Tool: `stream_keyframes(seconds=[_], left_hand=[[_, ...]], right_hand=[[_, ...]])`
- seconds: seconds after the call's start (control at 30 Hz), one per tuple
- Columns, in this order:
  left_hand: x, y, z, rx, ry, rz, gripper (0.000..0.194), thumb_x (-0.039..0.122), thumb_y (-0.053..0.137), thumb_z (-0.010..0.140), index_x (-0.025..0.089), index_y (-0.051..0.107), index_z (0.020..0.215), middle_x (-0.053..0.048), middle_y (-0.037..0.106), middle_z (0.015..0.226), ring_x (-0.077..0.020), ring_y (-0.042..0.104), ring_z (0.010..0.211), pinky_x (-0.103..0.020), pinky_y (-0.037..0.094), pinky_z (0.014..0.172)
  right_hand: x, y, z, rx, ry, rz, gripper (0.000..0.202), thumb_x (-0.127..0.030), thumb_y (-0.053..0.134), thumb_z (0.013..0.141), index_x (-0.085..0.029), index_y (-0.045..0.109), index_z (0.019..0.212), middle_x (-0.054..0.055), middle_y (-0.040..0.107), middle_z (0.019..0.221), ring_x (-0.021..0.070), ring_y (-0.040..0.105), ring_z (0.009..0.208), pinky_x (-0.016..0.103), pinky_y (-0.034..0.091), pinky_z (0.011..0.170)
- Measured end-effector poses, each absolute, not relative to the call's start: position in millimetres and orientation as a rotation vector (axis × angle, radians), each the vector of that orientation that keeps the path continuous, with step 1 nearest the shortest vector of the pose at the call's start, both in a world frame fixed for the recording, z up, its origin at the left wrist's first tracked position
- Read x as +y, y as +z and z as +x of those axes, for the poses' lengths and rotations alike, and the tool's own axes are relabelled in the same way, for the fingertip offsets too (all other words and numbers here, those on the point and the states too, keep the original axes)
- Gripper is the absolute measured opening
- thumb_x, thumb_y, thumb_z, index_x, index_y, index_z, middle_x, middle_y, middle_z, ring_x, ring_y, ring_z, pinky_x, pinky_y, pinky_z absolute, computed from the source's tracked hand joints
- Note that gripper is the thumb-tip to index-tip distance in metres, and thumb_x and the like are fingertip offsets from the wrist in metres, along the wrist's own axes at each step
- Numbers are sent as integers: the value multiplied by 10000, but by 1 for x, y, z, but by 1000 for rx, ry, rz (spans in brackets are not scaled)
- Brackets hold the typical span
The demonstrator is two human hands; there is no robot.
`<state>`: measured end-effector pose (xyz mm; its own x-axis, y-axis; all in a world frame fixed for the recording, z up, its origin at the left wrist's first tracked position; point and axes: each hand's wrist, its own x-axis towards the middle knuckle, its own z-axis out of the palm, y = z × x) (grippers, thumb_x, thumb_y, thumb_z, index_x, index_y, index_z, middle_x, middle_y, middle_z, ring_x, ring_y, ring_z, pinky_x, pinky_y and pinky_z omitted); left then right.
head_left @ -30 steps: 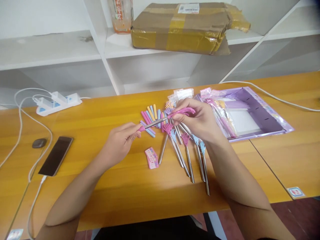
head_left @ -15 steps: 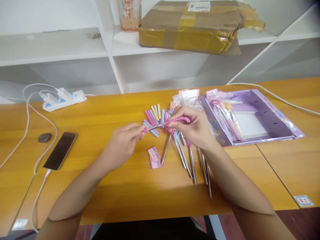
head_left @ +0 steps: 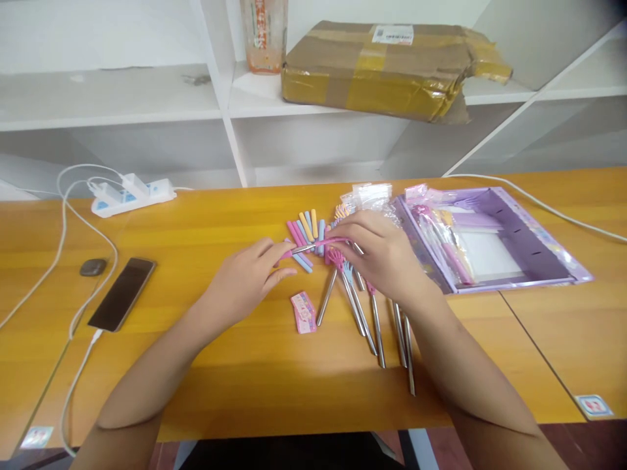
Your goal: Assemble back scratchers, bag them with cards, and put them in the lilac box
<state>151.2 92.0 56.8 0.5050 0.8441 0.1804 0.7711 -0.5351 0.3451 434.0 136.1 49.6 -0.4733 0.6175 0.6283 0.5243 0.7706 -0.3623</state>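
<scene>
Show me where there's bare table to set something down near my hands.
Bare table lies between the power strip and the coloured sticks; between the pink cards and the near edge; and before the purple tray, beyond your right forearm. It's crowded around your right hand, with metal rods, sticks and plastic bags.

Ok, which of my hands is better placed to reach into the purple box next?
Probably your right hand: the purple box lies to its right. Your left hand is farther off, at the opposite end of the pink-and-silver stick.
</scene>
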Motion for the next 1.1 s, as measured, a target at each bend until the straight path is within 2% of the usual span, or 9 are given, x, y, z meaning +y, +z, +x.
stream_keyframes(seconds=[0.23, 0.33, 0.43, 0.57, 0.67, 0.77, 0.87, 1.0, 1.1], left_hand=[[89, 45, 156, 1512, 516, 2873, 260, 281, 525, 1135, 241, 676, 1343, -50, 707, 1012, -193, 650, 893, -300, 453, 713], [89, 42, 161, 1479, 556, 3003, 330, 125, 508, 1099, 224, 649, 1381, -58, 723, 1047, -192, 636, 904, -304, 440, 707], [92, 41, 158, 1482, 507, 3092, 356, 70, 497, 1072, 214, 662, 1353, -49, 712, 980, -194, 622, 868, -313, 416, 671], [99, 38, 103, 1568, 304, 3067, 360, 127, 460, 1087, 236, 666, 1362, -84, 729, 1065, -226, 657, 934, -327, 445, 689], [99, 33, 29, 1644, 285, 2987, 362, 209, 409, 1117, 247, 677, 1356, -94, 755, 1177, -258, 698, 1017, -356, 518, 813], [92, 25, -26, 1599, 295, 2945, 331, 294, 415, 1139, 269, 685, 1329, -59, 773, 1126, -245, 723, 956, -349, 542, 816], [83, 16, -36, 1487, 221, 2935, 361, 312, 383, 1156, 262, 651, 1392, -67, 775, 1131, -253, 745, 980, -350, 559, 797], [75, 13, -17, 1420, 273, 2916, 371, 327, 400, 1164, 251, 586, 1476, -90, 777, 1208, -255, 763, 1027, -353, 579, 823], [71, 15, -9, 1463, 379, 2897, 331, 372, 481, 1149, 228, 605, 1420, -105, 785, 1205, -258, 770, 1016, -370, 587, 854]], right_hand=[[130, 39, 424, -2384, -262, -820, 190, -179, 586, 1104, -207, 721, 973, 35, 678, 869, 191, 569, 834, 348, 388, 800], [125, 40, 418, -2364, -285, -835, 192, -191, 580, 1110, -195, 725, 984, 35, 655, 851, 192, 553, 827, 343, 371, 795], [121, 38, 418, -2358, -328, -883, 210, -204, 567, 1116, -198, 726, 979, 37, 656, 855, 192, 554, 828, 339, 358, 788], [125, 27, 474, -2345, -481, -1040, 250, -151, 545, 1096, -208, 750, 964, 49, 653, 839, 198, 540, 811, 335, 350, 765], [131, 16, 562, -2242, -521, -1278, 251, -210, 597, 1081, -229, 784, 914, 59, 661, 783, 192, 541, 748, 332, 371, 730], [130, 4, 640, -2178, -448, -1451, 262, -359, 692, 1048, -242, 784, 833, 70, 663, 726, 192, 583, 728, 348, 416, 771], [120, -7, 672, -2185, -470, -1453, 250, -385, 696, 1042, -249, 776, 848, 68, 696, 769, 190, 604, 754, 335, 439, 774], [108, -13, 672, -2197, -628, -1304, 108, -296, 744, 1011, -240, 763, 920, 42, 731, 820, 174, 641, 771, 305, 455, 743], [102, -13, 671, -2205, -668, -1259, 45, -259, 754, 1003, -236, 754, 965, 36, 742, 850, 171, 663, 772, 300, 459, 725]])
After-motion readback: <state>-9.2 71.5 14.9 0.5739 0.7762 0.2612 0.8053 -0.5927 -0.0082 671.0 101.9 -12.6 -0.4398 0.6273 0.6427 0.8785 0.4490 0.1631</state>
